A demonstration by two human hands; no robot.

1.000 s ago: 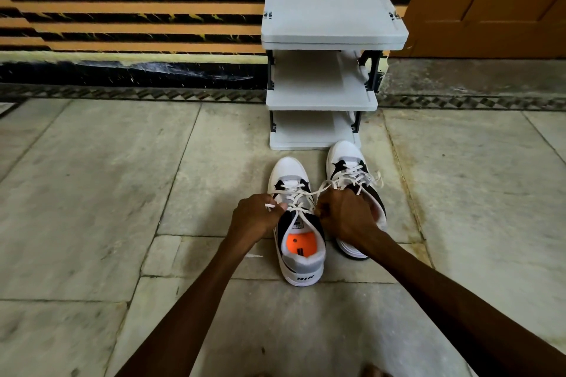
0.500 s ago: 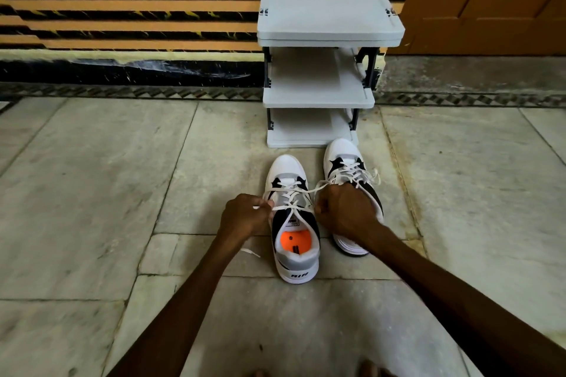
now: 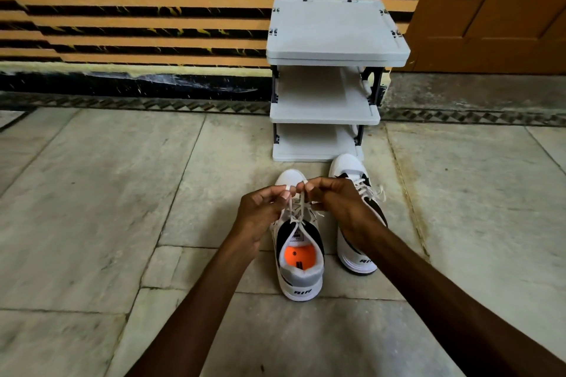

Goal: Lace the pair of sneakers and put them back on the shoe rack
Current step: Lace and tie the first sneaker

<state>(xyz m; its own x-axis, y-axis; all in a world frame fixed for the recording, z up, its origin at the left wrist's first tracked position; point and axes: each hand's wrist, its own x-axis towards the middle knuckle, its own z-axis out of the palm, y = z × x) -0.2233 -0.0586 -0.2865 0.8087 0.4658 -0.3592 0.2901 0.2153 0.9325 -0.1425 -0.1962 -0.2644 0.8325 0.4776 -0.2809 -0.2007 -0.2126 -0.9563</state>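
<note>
Two white and black sneakers stand side by side on the stone floor, toes toward the rack. The left sneaker shows an orange insole; the right sneaker has its lace tied in a bow. My left hand and my right hand are raised together over the left sneaker's tongue, each pinching a strand of its white lace, which rises taut from the eyelets to my fingertips. My right wrist hides part of the right sneaker. The grey three-shelf shoe rack stands just beyond the toes, its shelves bare.
A striped orange and black wall runs behind the rack, with a brown door at the right. Pale stone floor slabs spread to the left and right of the sneakers.
Both hands have come together and lifted from the sides of the left sneaker, drawing the lace strands upward over the tongue. The view has shifted slightly.
</note>
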